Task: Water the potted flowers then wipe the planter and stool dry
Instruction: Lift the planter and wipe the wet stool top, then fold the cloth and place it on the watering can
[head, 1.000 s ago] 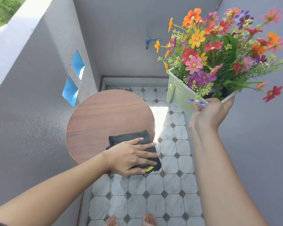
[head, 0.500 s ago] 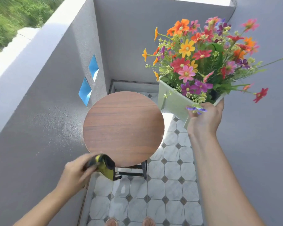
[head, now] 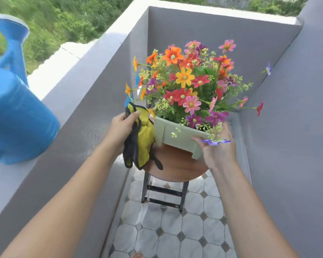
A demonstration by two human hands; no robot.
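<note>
A pale green planter (head: 177, 135) full of colourful flowers (head: 185, 77) stands on the round wooden stool (head: 177, 166), towards its far side. My right hand (head: 218, 155) wraps the planter's near right corner, thumb on the front face and fingers behind it. To the planter's left, my left hand (head: 121, 127) grips a bunched yellow and black cloth (head: 144, 144), which hangs against the planter's left end and over the stool's edge.
A blue watering can (head: 17, 118) sits on the white ledge (head: 67, 71) of the grey wall at the left. Grey walls close in on three sides of the stool. The floor (head: 175, 229) below is tiled, and a toe shows at the bottom edge.
The planter came down from the air onto the stool top. My left hand took the cloth off the stool and brought it up beside the planter's left end.
</note>
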